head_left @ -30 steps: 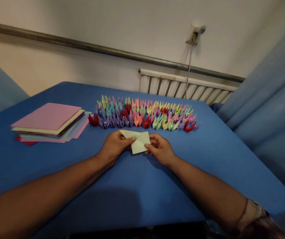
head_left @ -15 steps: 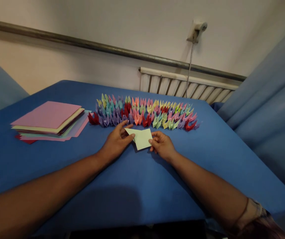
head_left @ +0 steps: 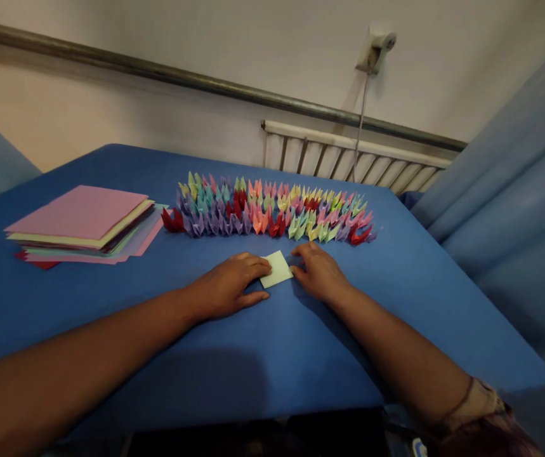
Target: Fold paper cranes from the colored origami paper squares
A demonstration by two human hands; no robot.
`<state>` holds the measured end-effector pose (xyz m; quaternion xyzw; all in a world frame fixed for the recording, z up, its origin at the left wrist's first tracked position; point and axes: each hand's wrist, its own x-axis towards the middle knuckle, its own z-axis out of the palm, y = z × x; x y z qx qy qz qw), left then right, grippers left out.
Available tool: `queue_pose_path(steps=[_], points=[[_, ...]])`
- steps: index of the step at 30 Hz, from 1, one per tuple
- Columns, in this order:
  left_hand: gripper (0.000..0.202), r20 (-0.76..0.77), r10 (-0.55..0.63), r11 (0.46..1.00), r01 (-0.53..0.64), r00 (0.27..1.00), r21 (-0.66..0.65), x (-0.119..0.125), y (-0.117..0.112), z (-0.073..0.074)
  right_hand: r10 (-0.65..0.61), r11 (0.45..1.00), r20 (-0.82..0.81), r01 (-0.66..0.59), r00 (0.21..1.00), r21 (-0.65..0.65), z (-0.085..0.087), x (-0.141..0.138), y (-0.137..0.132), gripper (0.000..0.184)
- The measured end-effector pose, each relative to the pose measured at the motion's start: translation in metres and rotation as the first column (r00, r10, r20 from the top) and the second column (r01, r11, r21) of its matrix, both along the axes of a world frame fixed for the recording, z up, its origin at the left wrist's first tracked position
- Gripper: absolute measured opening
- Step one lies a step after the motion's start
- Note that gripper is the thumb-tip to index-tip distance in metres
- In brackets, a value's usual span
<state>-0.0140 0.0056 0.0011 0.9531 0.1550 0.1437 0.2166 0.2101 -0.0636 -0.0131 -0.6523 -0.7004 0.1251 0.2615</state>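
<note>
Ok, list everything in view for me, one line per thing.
folded paper: one, pale yellow-green, flat on the table between the hands
paper figures: many, mixed colours, in rows across the table's far middle
paper stack: one, pink sheet on top, far left of the table
table: one, blue cover
metal rail: one, grey, along the wall
slatted frame: one, white, behind the table
wall fitting: one, white, cable hanging down
blue drape: right side
left hand: flat, fingers on the paper's left edge
right hand: flat, at the paper's right edge
</note>
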Motion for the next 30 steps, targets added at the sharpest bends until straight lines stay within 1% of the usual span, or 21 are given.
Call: queue_pose_path(steps=[2, 4, 6, 8, 11, 14, 19, 22, 25, 30], points=[[0.03, -0.004, 0.022, 1.0, -0.022, 1.0, 0.002, 0.001, -0.001, 0.002, 0.141, 0.99, -0.001, -0.141, 0.99, -0.019, 0.003, 0.002, -0.003, 0.023], [0.024, -0.004, 0.047, 0.999, -0.047, 0.999, -0.003, 0.001, -0.002, 0.003, 0.274, 0.961, -0.015, -0.275, 0.962, -0.042, 0.004, 0.002, -0.004, 0.023], [0.021, 0.0, 0.068, 0.998, -0.068, 0.998, -0.01, 0.002, -0.003, 0.003, 0.328, 0.942, 0.005, -0.327, 0.945, -0.071, 0.003, 0.0, -0.005, 0.027], [0.02, 0.012, 0.084, 0.996, -0.084, 0.996, -0.019, 0.003, -0.003, 0.0, 0.317, 0.945, 0.037, -0.312, 0.948, -0.096, 0.002, -0.001, -0.004, 0.027], [0.018, 0.035, 0.116, 0.993, -0.115, 0.993, -0.03, 0.005, -0.002, -0.005, 0.282, 0.956, 0.053, -0.276, 0.958, -0.104, 0.001, -0.001, -0.001, 0.013], [0.017, 0.042, 0.15, 0.988, -0.148, 0.988, -0.043, 0.009, -0.002, -0.008, 0.281, 0.957, 0.015, -0.278, 0.96, -0.086, -0.001, 0.0, 0.002, 0.003], [0.015, 0.06, 0.211, 0.975, -0.206, 0.976, -0.082, 0.012, 0.001, -0.012, 0.268, 0.961, 0.009, -0.266, 0.963, -0.068, -0.002, 0.002, 0.003, 0.0], [0.017, 0.056, 0.263, 0.963, -0.259, 0.963, -0.071, 0.013, 0.004, -0.014, 0.26, 0.963, 0.01, -0.258, 0.966, -0.073, -0.001, 0.0, 0.002, 0.004], [0.018, 0.048, 0.284, 0.958, -0.281, 0.958, -0.051, 0.013, 0.006, -0.015, 0.202, 0.976, 0.011, -0.201, 0.979, -0.083, -0.001, -0.002, 0.002, 0.002], [0.018, 0.031, 0.289, 0.957, -0.289, 0.957, -0.025, 0.014, 0.006, -0.013, 0.135, 0.985, 0.066, -0.127, 0.989, -0.115, 0.0, -0.003, 0.003, 0.011]])
